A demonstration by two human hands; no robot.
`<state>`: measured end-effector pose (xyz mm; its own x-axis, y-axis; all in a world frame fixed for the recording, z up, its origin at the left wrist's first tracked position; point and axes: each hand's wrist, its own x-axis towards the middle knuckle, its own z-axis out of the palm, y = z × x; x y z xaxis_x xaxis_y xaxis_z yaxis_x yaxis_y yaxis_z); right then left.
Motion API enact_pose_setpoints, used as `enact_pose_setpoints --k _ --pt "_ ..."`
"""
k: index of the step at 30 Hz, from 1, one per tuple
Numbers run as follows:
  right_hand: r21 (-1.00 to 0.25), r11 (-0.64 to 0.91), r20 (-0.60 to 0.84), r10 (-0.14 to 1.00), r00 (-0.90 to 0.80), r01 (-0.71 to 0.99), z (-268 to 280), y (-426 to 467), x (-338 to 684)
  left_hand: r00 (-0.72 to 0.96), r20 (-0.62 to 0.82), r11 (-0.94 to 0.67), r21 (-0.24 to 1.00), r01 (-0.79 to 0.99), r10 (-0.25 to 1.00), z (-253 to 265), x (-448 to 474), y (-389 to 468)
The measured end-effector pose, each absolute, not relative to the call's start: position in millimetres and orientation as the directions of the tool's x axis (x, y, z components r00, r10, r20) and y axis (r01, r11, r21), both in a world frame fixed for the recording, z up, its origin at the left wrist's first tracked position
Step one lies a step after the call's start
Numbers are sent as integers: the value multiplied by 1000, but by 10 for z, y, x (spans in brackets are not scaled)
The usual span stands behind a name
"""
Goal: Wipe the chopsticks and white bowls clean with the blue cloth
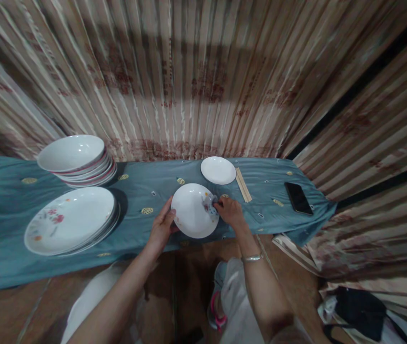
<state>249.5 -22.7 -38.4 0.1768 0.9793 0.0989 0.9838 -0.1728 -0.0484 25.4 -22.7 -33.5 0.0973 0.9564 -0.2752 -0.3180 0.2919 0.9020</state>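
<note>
A white plate [191, 217] with an orange and grey flower pattern is tilted in front of me above the cloth-covered table. My left hand [163, 223] grips its left rim, thumb on the upper side and fingers underneath. At the right rim, the fingers of my right hand [228, 210] are closed in a pinch over the printed pattern. A small greyish patch shows at those fingertips; whether it is a cloth or part of the print I cannot make out. Just behind lies a smaller white plate [218, 170], with wooden chopsticks [244, 185] to its right.
To the left stand a stack of white bowls [77, 155] and, nearer me, a stack of large flowered plates [77, 217]. A black phone [298, 198] lies near the table's right end. Pleated curtains [196, 86] hang behind the blue-green tablecloth [142, 191]. A dark bag [361, 313] sits at lower right.
</note>
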Motion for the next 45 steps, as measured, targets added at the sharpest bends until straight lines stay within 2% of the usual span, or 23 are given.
enact_pose_setpoints --k 6,13,15,19,23,28,33,39,45 --pt "15 -154 -22 988 154 988 -251 -377 2466 95 -272 288 896 -337 958 -326 266 -237" --pt "-123 -81 -197 979 56 989 9 -519 2554 78 -266 277 905 -323 961 -332 270 -227" --pt "-179 -78 -178 983 45 981 65 -551 2574 95 -276 292 896 -335 956 -341 267 -223" --pt "-263 -69 -50 997 58 962 81 -553 2499 110 -282 303 884 -356 953 -359 267 -222" --pt "-197 -99 16 994 104 975 -40 -463 2302 124 -287 312 881 -354 950 -349 272 -222" --pt "-111 -10 104 994 22 994 -198 -368 2133 146 -323 354 856 -378 935 -310 277 -217" --pt "-103 98 0 995 -99 990 -181 -435 2143 187 -319 368 841 -398 929 -283 266 -223" --pt "-314 233 -72 961 -268 920 -53 -611 2137 193 -342 392 829 -398 920 -263 261 -244" --pt "-584 301 30 936 -351 754 -60 -599 2025 197 -342 394 832 -391 919 -255 274 -242"
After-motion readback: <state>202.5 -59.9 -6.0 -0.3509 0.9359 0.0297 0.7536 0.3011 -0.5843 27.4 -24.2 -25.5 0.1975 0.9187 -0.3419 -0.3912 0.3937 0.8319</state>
